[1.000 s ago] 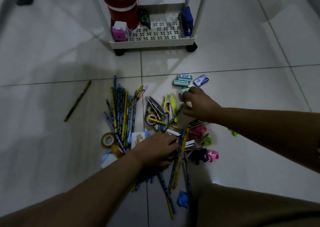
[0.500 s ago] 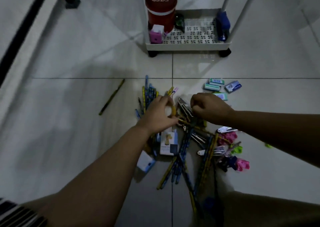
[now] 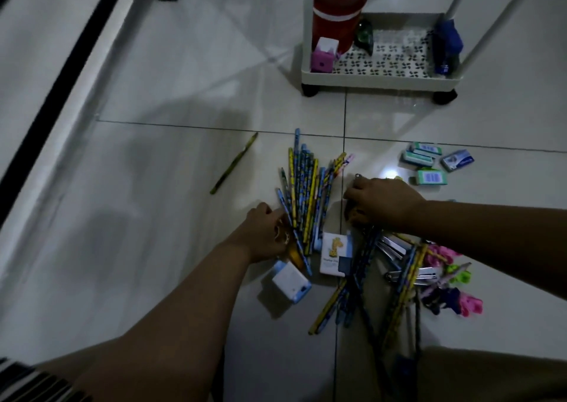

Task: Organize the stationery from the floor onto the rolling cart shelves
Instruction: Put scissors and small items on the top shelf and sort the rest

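Note:
A fan of patterned pencils [image 3: 306, 193] lies on the tiled floor. My left hand [image 3: 265, 233] is at the fan's lower left, fingers curled against the pencils, with a tape roll [image 3: 287, 240] showing under the palm. My right hand [image 3: 382, 200] is just right of the pencils, fingers curled down on a small metal piece [image 3: 357, 177] that sticks out at the fingertips. More pencils [image 3: 346, 297] lie crossed below the hands. The white rolling cart [image 3: 379, 79] stands beyond the pile, and its bottom shelf is in view.
On the cart shelf stand a red canister [image 3: 339, 9], a pink sharpener [image 3: 323, 56] and a blue stapler [image 3: 448, 46]. On the floor lie eraser boxes [image 3: 429, 164], a giraffe card [image 3: 334, 254], a white box [image 3: 291, 280], metal clips [image 3: 399, 248], pink and green clips [image 3: 454, 279] and a stray pencil [image 3: 234, 164].
The view has shifted, so the cart sits further right. My left hand moved from the pile's lower middle to the pencil fan's left edge. My right hand moved left from near the eraser boxes.

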